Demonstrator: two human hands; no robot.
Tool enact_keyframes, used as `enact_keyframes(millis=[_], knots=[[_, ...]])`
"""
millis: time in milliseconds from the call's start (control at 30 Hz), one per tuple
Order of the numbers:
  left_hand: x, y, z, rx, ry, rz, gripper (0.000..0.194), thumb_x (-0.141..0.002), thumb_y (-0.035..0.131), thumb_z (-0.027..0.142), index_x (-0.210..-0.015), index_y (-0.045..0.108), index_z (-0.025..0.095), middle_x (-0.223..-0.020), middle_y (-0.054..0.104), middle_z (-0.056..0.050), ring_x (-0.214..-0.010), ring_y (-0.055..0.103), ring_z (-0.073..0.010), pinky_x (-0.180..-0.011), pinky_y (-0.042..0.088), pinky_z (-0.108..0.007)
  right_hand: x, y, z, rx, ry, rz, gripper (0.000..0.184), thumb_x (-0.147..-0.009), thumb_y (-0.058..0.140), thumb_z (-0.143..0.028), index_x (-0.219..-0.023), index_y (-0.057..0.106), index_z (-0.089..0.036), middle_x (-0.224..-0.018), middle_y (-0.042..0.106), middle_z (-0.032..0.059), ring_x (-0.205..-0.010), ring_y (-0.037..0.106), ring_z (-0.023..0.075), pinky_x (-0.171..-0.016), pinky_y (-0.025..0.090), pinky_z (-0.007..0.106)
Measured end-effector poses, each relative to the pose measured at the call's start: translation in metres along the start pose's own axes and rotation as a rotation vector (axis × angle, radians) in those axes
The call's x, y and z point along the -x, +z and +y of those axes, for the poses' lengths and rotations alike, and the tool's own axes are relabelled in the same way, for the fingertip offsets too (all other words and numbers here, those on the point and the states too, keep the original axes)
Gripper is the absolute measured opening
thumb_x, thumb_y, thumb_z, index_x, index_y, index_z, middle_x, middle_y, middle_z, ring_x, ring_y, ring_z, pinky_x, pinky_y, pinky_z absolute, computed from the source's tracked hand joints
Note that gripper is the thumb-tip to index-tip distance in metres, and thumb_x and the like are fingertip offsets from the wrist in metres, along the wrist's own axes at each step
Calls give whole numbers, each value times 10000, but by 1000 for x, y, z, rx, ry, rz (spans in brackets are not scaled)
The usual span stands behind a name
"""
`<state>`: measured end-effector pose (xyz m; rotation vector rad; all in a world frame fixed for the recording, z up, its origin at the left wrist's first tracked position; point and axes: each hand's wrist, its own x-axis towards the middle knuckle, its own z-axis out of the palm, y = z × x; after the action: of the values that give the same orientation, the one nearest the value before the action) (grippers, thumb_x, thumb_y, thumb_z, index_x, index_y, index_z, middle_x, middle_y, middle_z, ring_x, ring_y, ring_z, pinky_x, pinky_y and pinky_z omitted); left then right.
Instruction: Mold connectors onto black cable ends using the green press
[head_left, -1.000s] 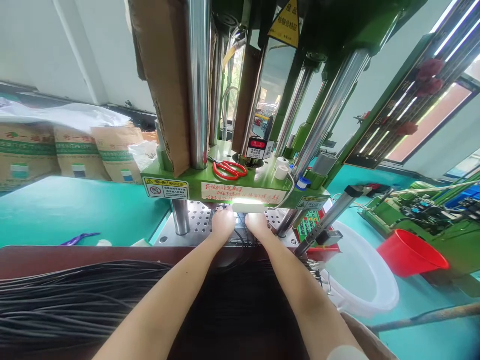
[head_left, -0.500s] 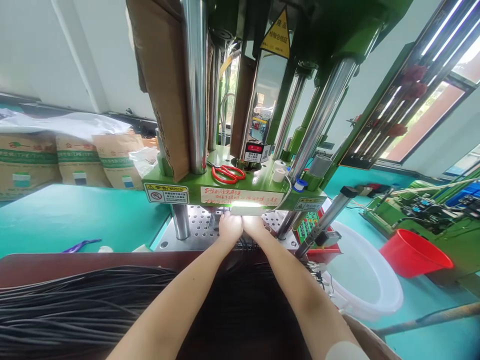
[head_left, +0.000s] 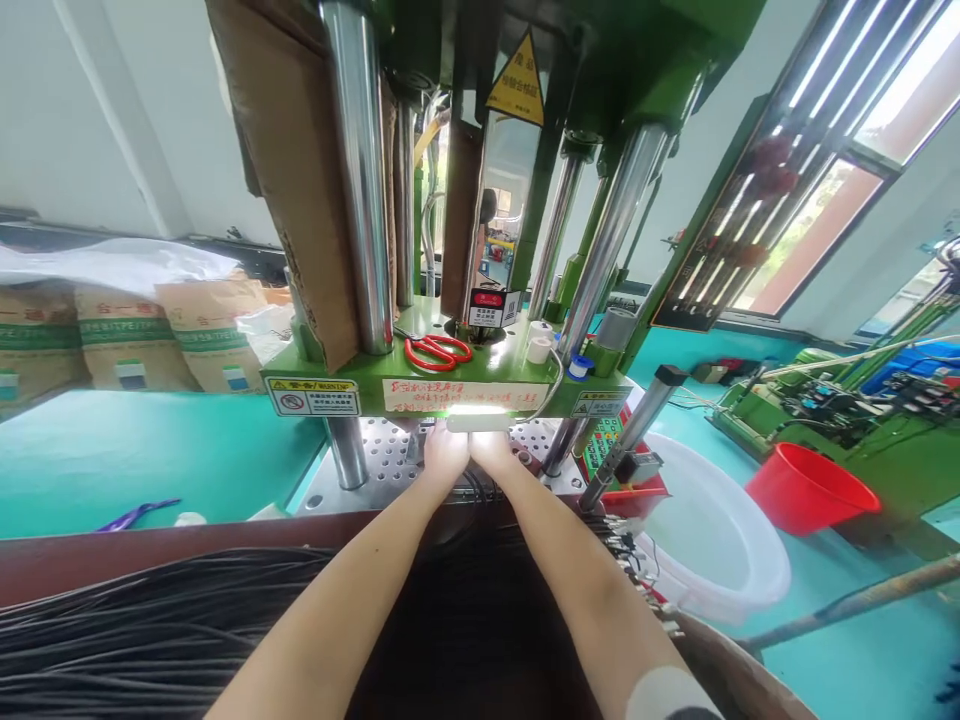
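Observation:
Both of my arms reach forward under the green platen of an upright press. My left hand and my right hand are side by side over the perforated metal plate, washed out by a bright lamp just above them. The lamp and platen hide my fingers, so what they touch or hold does not show. Black cables hang down toward me from beneath my wrists.
Red-handled scissors lie on the platen. A large bundle of black cables covers the bench at left. A control panel with green buttons, a white tub and a red bucket stand at right. Paper sacks line the left wall.
The view has shifted slightly, so the press sits further left. My hands stay together under the lamp, with little visible movement relative to the press.

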<state>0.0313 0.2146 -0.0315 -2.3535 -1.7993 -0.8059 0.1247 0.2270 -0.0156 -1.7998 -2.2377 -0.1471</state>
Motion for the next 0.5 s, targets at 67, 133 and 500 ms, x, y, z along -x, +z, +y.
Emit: enact_keyframes(millis=[67,133,500], knots=[[-2,-2,0,-16,6,14,328,-804,339,173,-903,646,114,-913,630,-160,-916,528,-294,-777,360,-408,4,-2,5,5,-21,18,241,-823,404,-169,-873,638,-142,-909,658,108,-854,570,213,-765,423,321],[-4,-7,-2,-27,27,18,331,-814,333,188,-905,643,114,-928,626,-166,-926,528,-295,-794,355,-417,12,-5,15,8,-63,39,264,-849,374,-188,-899,632,-159,-937,650,100,-911,556,212,-832,388,335],[6,-23,-44,-7,367,-118,400,-848,357,440,-1001,590,153,-1075,597,-119,-1050,495,-242,-942,321,-367,38,-11,55,4,-286,6,292,-867,417,-337,-1058,535,-149,-1086,578,97,-1072,456,210,-958,268,360]])
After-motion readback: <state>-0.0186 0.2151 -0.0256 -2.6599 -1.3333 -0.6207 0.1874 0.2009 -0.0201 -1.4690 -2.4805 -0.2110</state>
